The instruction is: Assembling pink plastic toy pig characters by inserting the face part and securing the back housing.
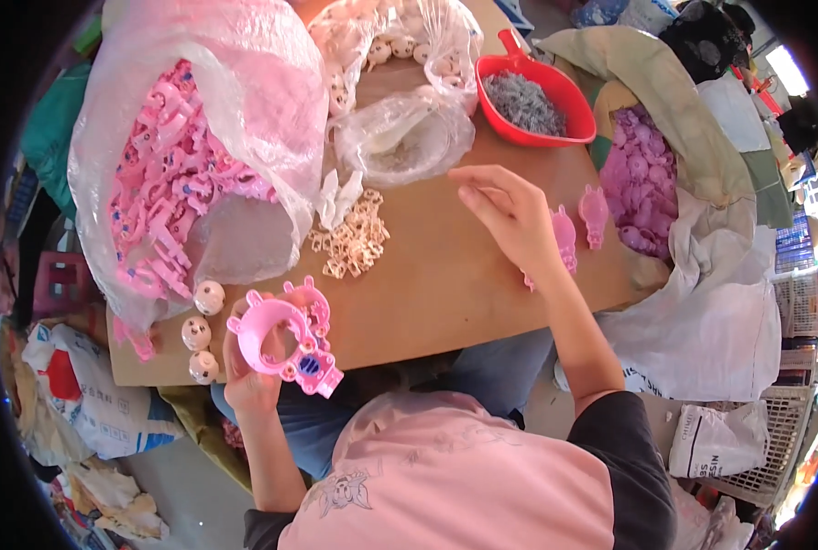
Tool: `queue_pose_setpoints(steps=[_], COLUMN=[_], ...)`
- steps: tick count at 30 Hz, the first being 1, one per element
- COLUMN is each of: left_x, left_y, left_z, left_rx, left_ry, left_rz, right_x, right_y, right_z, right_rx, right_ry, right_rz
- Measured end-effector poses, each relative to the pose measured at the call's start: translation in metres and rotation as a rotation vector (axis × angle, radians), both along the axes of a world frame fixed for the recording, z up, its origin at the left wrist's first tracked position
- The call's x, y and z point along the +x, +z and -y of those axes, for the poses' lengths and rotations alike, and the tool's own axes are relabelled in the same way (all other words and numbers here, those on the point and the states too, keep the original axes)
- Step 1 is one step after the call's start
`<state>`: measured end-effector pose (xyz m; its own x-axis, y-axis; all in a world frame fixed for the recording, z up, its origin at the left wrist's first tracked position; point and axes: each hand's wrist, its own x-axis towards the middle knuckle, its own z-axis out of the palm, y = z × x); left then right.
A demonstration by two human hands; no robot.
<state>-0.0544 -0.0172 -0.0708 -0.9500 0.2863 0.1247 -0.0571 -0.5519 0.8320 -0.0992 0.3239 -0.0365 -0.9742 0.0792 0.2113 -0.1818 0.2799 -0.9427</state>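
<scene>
The left hand (pixel 251 389) grips a pink part (pixel 255 337) at the worktop's (pixel 427 307) front edge, toward the front-left corner, beside three white balls (pixel 196 333). The right hand (pixel 514 213) is above the worktop near pink shells (pixel 565 240) by the right edge, fingers loosely bent; I cannot tell whether it holds anything.

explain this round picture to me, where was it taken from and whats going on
No machine here, just a person working bare-handed. A wide fisheye camera on their head looks down, so straight edges bend. The left hand holds a pink part; the right hand is over the table, with nothing visible in it. On the table lie a bag of pink pieces, three loose white balls, a beige pile and a red scoop of grey bits.
</scene>
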Motion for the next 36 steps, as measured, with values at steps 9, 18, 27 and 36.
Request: queue_pose_setpoints(steps=[9, 18, 27, 36], left_x=[0.003, 0.015, 0.019, -0.008], left_y=[-0.007, -0.009, 0.008, 0.013], left_z=[0.022, 0.042, 0.053, 0.046], left_rx=[0.045, 0.139, -0.001, 0.016], left_ry=[0.055, 0.163, 0.216, 0.169], left_rz=[-0.074, 0.012, 0.070, 0.022], right_x=[-0.141, -0.316, -0.386, -0.300], right_y=[0.014, -0.015, -0.047, 0.037], right_z=[-0.023, 0.013, 0.007, -0.033], right_rx=[0.395, 0.675, 0.712, 0.790], right_ry=[-0.026, -0.100, -0.435, -0.003], right_rz=[-0.262, 0.157, 0.270, -0.098])
